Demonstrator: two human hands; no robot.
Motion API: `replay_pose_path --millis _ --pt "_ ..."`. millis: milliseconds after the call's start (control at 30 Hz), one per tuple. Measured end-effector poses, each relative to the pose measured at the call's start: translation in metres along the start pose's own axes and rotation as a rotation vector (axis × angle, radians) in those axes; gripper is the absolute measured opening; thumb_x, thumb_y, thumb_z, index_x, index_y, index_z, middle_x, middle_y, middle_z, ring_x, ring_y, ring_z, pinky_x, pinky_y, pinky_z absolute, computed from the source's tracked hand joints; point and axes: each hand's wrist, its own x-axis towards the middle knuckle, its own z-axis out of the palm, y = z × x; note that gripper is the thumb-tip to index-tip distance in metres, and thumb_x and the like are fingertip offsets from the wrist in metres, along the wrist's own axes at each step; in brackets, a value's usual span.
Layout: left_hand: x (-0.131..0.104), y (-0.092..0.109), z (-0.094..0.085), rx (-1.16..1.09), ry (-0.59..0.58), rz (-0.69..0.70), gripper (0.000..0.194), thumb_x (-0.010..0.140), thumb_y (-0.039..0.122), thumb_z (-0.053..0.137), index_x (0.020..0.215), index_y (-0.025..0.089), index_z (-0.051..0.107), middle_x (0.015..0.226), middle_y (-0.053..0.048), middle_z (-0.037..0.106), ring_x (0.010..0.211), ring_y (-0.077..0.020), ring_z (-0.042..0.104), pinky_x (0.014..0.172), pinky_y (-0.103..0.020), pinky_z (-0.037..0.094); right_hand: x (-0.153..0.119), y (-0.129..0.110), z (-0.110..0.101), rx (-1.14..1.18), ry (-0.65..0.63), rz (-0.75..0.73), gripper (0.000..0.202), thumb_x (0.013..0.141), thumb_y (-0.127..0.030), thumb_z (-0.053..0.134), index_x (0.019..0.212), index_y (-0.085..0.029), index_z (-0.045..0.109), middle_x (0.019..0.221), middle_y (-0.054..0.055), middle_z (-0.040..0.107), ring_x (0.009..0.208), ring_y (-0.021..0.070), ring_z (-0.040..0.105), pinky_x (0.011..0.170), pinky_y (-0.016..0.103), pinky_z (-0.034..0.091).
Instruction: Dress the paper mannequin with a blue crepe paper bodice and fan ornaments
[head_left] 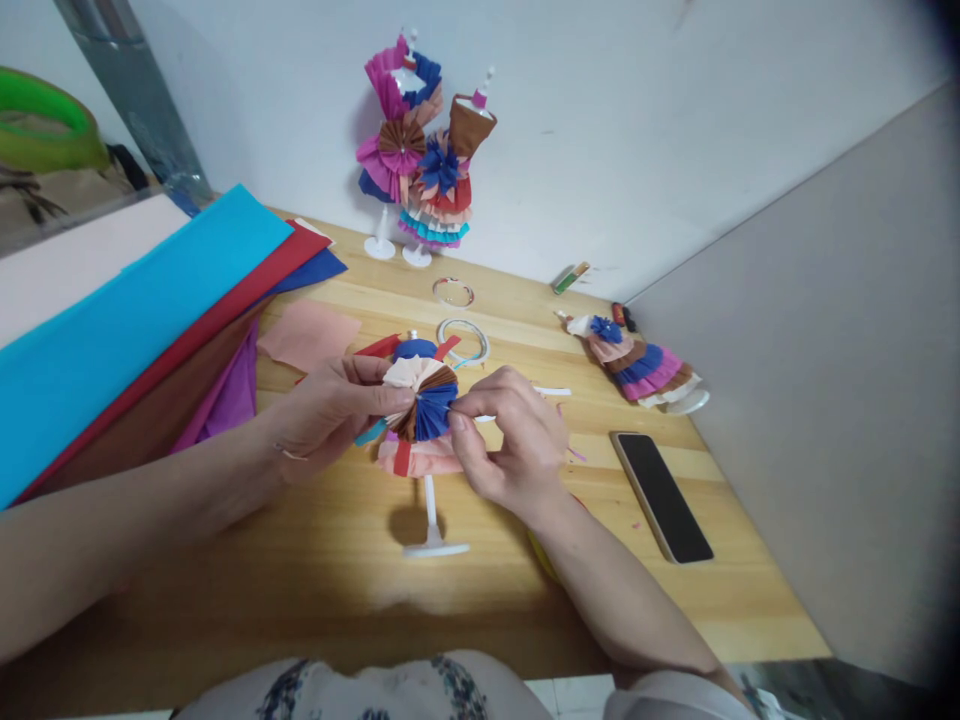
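Between my hands is a round pleated paper rosette (430, 412) in cream, brown and blue. My left hand (341, 410) grips its left side, thumb across the front. At the blue right edge, my right hand (514, 435) pinches with thumb and forefinger. Behind the rosette, a small mannequin (430, 505) on a white stand wears a paper dress (420, 457) with a blue top, pink skirt and red strips. The rosette hides most of the dress's middle, and I cannot tell whether it is attached there.
Stacked coloured paper sheets (150, 280) lie at left, beside a pink paper piece (311, 335). Two dressed mannequins (401, 150) stand by the wall; another dressed mannequin (637, 365) lies at right. Tape rolls (486, 345), a glue stick (571, 278) and a phone (664, 497) rest on the table.
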Motion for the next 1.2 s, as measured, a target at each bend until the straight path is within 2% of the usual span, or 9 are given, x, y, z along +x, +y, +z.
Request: replay_pose_path --millis 233,400,533,767,1033,1200 --pt "0.0000 0.0010 -0.0002 0.108 0.075 0.105 0.012 0.059 0.020 0.086 0.068 0.014 0.078 0.066 -0.005 0.073 0.064 -0.0153 0.063 0.064 -0.026 0.047 -0.0011 0.0020 0.0003 -0.054 -0.018 0.005 0.016 0.084 -0.007 0.057 0.083 -0.023 0.054 0.068 0.001 0.060 0.063 0.0161 0.054 0.057 0.030 0.044" --pt "0.0001 0.0027 -0.0007 0.132 0.134 0.125 0.010 0.059 0.019 0.084 0.064 0.015 0.076 0.067 -0.005 0.073 0.061 -0.0143 0.061 0.061 -0.025 0.046 -0.0044 0.0061 -0.0002 -0.042 0.036 -0.065 0.016 0.084 -0.008 0.059 0.093 -0.021 0.060 0.072 0.003 0.063 0.063 0.0169 0.056 0.056 0.032 0.047" --pt "0.0009 0.0029 -0.0020 0.131 0.134 0.106 0.010 0.062 0.021 0.083 0.066 0.014 0.077 0.066 -0.005 0.072 0.060 -0.0141 0.060 0.059 -0.025 0.045 -0.0056 0.0079 -0.0006 -0.069 0.100 -0.103 0.017 0.083 -0.012 0.064 0.097 -0.022 0.063 0.074 0.004 0.063 0.063 0.0177 0.057 0.054 0.033 0.047" --pt "0.0007 -0.0016 0.0000 0.094 0.144 0.095 0.009 0.060 0.018 0.083 0.067 0.015 0.078 0.068 -0.004 0.074 0.063 -0.0145 0.062 0.064 -0.026 0.048 -0.0030 0.0075 0.0047 -0.117 0.035 -0.101 0.016 0.085 -0.013 0.066 0.097 -0.023 0.061 0.074 0.003 0.064 0.065 0.0175 0.058 0.055 0.033 0.048" --pt "0.0027 -0.0043 -0.0016 0.117 0.087 0.072 0.009 0.060 0.019 0.084 0.062 0.015 0.076 0.063 -0.004 0.073 0.058 -0.0129 0.062 0.058 -0.023 0.048 -0.0052 0.0060 0.0063 -0.097 -0.004 -0.077 0.017 0.083 -0.005 0.062 0.087 -0.020 0.056 0.070 0.002 0.060 0.061 0.0153 0.053 0.054 0.029 0.045" --pt "0.0029 -0.0041 -0.0019 0.136 0.102 0.113 0.008 0.059 0.016 0.083 0.062 0.017 0.076 0.061 -0.002 0.073 0.055 -0.0128 0.062 0.056 -0.023 0.049 -0.0061 0.0061 0.0081 -0.058 -0.002 -0.071 0.017 0.084 -0.004 0.061 0.085 -0.020 0.056 0.067 0.001 0.058 0.060 0.0143 0.052 0.053 0.028 0.045"
